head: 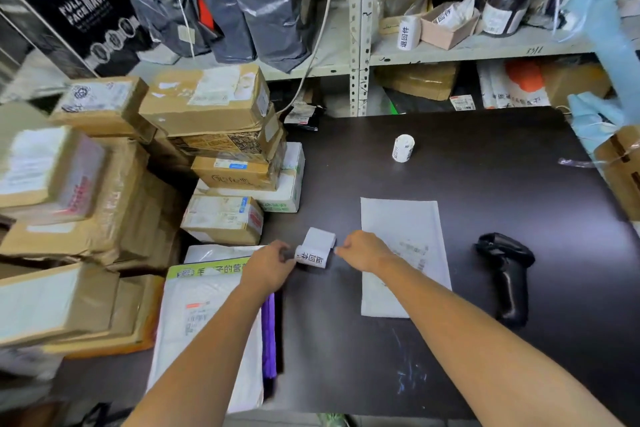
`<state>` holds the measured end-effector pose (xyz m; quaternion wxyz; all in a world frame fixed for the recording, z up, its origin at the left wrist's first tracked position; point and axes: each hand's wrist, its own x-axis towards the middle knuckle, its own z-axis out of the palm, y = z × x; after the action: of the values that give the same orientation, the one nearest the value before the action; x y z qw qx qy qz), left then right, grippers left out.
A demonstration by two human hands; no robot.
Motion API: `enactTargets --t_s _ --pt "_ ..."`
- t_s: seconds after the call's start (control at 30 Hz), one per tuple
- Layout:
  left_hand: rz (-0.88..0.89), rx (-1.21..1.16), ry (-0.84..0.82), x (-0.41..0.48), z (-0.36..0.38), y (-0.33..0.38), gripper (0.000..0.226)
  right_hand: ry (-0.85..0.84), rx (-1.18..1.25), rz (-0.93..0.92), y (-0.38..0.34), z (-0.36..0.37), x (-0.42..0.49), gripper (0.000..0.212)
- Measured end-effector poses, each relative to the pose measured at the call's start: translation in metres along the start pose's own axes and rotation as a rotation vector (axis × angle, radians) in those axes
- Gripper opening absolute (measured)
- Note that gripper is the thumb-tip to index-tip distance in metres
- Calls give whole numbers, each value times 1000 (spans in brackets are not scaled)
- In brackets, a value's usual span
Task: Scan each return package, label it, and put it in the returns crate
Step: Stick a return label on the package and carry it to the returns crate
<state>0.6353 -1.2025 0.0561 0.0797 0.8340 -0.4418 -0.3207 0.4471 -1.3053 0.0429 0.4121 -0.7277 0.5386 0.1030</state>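
My left hand [268, 267] grips a roll of white labels [313, 251] printed with black characters, just above the dark table. My right hand [362, 251] pinches the loose end of the label strip at the roll's right side. A flat white mailer package [403, 255] lies on the table right of my hands, partly under my right forearm. A black handheld barcode scanner [507, 274] lies further right. A second label roll [402, 148] stands upright near the table's middle back.
Stacked cardboard boxes [207, 108] and white mailers [207, 319] crowd the left side. Metal shelving [360, 28] with grey bags and parcels runs along the back. A cardboard box [623, 167] sits at the table's right edge.
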Motion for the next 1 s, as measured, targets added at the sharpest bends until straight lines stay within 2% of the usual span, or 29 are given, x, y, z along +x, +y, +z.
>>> enactTargets --t_s 0.1,0.33,0.47,0.57,0.67,0.73,0.83,0.93,1.0 --pt "61 -10 -44 10 9 -1 33 -17 125 43 -17 15 18 38" --pt "145 -50 -54 44 15 -5 48 60 478 132 -32 17 41 10" --pt "119 -96 -56 62 20 -10 42 137 768 147 -35 6 47 18" --pt "116 -170 -56 71 23 -6 47 166 871 169 -36 -2 49 22" --pt "134 -221 -41 74 23 3 28 196 941 176 -34 -6 53 23" --pt "159 -259 -8 75 24 8 16 224 921 190 -31 -6 54 23" --pt "147 -364 -7 74 22 11 10 272 788 204 -28 -3 58 21" --pt "143 -432 -59 74 19 9 13 332 533 163 -29 -1 59 12" --pt "129 -476 -70 74 16 6 10 417 332 116 -31 -3 55 20"
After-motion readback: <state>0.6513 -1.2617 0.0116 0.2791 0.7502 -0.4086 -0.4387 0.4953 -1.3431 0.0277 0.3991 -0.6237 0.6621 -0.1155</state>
